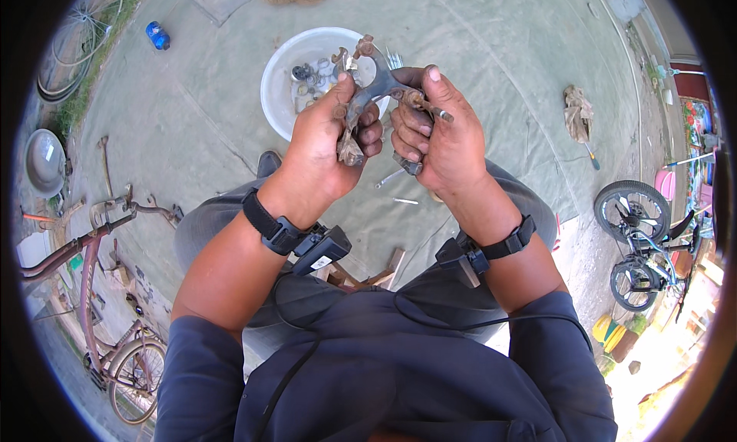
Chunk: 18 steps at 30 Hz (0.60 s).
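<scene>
My left hand and my right hand together grip a rusty, dirty metal bicycle part with curved arms, held up in front of me. The left fingers wrap its lower left arm, where a worn block hangs. The right thumb and fingers pinch its right end, where a small bolt sticks out. Just behind the part stands a white basin on the ground with several small metal pieces inside. Both wrists wear black straps with small devices.
An old reddish bicycle leans at the left. A small bicycle lies at the right. A dirty rag, a blue bottle, a grey pan and loose small tools lie on the concrete.
</scene>
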{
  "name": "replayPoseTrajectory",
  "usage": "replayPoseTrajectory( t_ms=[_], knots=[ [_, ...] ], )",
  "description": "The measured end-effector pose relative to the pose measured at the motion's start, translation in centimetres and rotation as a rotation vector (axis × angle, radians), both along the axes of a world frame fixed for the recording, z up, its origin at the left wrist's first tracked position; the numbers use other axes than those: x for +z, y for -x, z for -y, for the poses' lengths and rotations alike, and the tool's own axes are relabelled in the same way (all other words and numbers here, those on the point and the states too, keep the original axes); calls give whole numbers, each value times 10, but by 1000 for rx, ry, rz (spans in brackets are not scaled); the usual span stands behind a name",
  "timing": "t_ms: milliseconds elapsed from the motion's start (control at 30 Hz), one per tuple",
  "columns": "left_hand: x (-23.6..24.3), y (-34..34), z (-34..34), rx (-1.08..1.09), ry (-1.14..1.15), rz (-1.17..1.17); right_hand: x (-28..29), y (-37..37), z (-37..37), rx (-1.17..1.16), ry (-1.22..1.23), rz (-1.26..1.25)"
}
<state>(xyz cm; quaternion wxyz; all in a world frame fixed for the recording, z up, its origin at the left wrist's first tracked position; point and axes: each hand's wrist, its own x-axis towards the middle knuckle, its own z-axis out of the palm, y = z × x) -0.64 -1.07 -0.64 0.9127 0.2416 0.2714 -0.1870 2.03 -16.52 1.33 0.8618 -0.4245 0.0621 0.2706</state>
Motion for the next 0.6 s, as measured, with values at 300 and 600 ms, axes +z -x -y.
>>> replayPoseTrajectory(
  t_ms=[300,600],
  knots=[
    [-7,0,15,76,-46,-114,-6,2,-8,-54,-78,30],
    [0,-10,-1,94,-114,-46,-5,1,-1,-11,-34,-22]
  ],
)
